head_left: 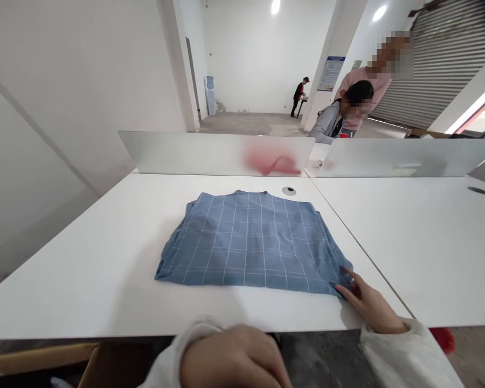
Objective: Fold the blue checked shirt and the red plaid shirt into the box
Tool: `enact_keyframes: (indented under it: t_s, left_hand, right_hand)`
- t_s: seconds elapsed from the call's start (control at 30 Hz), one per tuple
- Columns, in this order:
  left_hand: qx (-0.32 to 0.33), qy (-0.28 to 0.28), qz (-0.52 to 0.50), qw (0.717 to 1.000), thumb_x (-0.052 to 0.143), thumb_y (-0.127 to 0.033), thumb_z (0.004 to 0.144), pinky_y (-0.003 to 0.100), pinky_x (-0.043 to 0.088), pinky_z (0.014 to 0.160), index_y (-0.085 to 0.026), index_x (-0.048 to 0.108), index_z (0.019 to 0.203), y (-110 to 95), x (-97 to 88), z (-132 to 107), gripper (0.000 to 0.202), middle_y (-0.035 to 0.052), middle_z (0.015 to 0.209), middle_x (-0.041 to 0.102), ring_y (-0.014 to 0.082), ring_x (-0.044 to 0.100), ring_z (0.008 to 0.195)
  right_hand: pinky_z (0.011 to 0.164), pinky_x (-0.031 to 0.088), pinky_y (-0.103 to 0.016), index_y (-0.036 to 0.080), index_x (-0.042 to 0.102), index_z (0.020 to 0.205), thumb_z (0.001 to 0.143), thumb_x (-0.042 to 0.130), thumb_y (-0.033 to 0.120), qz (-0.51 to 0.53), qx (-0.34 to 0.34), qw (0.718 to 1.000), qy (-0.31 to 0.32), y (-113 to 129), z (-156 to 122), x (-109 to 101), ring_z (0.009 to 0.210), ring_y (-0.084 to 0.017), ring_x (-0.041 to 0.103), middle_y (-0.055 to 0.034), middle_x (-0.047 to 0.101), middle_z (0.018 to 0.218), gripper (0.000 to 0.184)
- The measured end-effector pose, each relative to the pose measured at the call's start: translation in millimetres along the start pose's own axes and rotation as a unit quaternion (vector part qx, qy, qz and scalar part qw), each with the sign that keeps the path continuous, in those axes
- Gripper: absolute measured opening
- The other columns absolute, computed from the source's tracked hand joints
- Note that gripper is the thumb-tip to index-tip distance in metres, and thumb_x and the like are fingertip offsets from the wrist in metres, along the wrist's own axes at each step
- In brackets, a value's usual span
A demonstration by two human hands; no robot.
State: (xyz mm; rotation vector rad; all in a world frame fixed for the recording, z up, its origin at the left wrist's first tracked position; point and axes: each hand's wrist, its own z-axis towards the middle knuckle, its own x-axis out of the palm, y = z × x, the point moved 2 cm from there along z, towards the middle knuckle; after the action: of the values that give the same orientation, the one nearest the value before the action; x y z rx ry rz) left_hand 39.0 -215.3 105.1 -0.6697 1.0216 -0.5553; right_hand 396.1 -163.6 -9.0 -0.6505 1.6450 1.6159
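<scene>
A blue shirt (246,242) with a white grid pattern lies folded on the white table (84,280), its collar side toward the divider. My right hand (367,304) is at the near right corner of the shirt, thumb and index finger on the fabric with a bit of cloth between them. Small creases show by those fingertips. Low in the view, in front of the table's near edge, my left hand (234,358) is blurred and apart from the shirt. Its fingers point down and their tips are out of sight.
A frosted divider (186,153) runs along the table's back, with a red shape blurred behind it. A cable hole (289,191) lies beyond the shirt. Two people (327,121) are behind the divider at right; another person (299,97) stands far back. An open cardboard box (44,355) sits below left.
</scene>
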Motion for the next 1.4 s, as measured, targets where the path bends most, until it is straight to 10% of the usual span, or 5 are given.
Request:
enact_keyframes:
  t_s: [0.2,0.37,0.93,1.2,1.4]
  left_hand:
    - [-0.435,-0.378,0.276,0.769,0.043,-0.049,0.088,0.037,0.05,0.088,-0.022,0.064,0.106,43.3,-57.2,-134.9,0.039,0.0084,0.106,0.068,0.0234,0.063,0.096]
    - [-0.584,-0.43,0.311,0.615,0.038,-0.064,0.073,0.047,0.046,0.091,-0.014,0.061,0.102,76.7,-63.9,-189.9,0.062,0.0161,0.104,0.064,0.0311,0.061,0.092]
    - [-0.564,-0.332,0.493,0.572,0.026,-0.041,0.09,0.047,0.048,0.079,-0.015,0.062,0.097,54.1,-64.0,-161.7,0.045,0.0161,0.1,0.068,0.0322,0.062,0.088]
    - [-0.34,-0.205,0.441,0.805,0.03,-0.035,0.098,0.052,0.034,0.109,-0.016,0.05,0.134,108.6,-2.9,8.7,0.045,0.0099,0.14,0.05,0.0271,0.042,0.132]
    - [-0.498,-0.165,0.444,0.726,0.032,-0.044,0.095,0.057,0.03,0.109,-0.015,0.043,0.14,134.3,-18.0,-62.3,0.055,0.0133,0.147,0.038,0.0323,0.034,0.137]
  right_hand:
    - [0.06,0.046,-0.03,0.023,0.056,0.068,0.066,0.059,0.069,0.111,0.006,0.993,-0.035,25.4,-3.7,-6.7,0.058,-0.017,0.054,-0.0011,0.057,0.06,0.047]
    - [0.065,0.048,-0.027,0.022,0.056,0.075,0.068,0.065,0.065,0.341,0.06,0.936,-0.064,31.0,-8.7,-5.2,0.07,-0.017,0.057,-0.0025,0.063,0.072,0.045]
    - [0.074,0.05,-0.043,0.023,0.064,0.096,0.082,0.041,0.058,-0.071,-0.063,0.978,-0.185,32.2,-9.5,-29.9,0.082,-0.028,0.064,-0.0115,0.067,0.087,0.044]
    - [0.107,0.031,-0.056,0.026,0.043,0.141,0.098,0.026,0.04,-0.212,-0.354,0.911,0.014,122.4,8.2,61.3,0.135,-0.028,0.036,-0.0065,0.044,0.144,0.048]
    - [0.103,0.036,-0.056,0.024,0.037,0.145,0.099,0.023,0.042,-0.293,-0.288,0.911,0.031,39.9,28.0,65.6,0.138,-0.029,0.032,-0.0069,0.037,0.149,0.051]
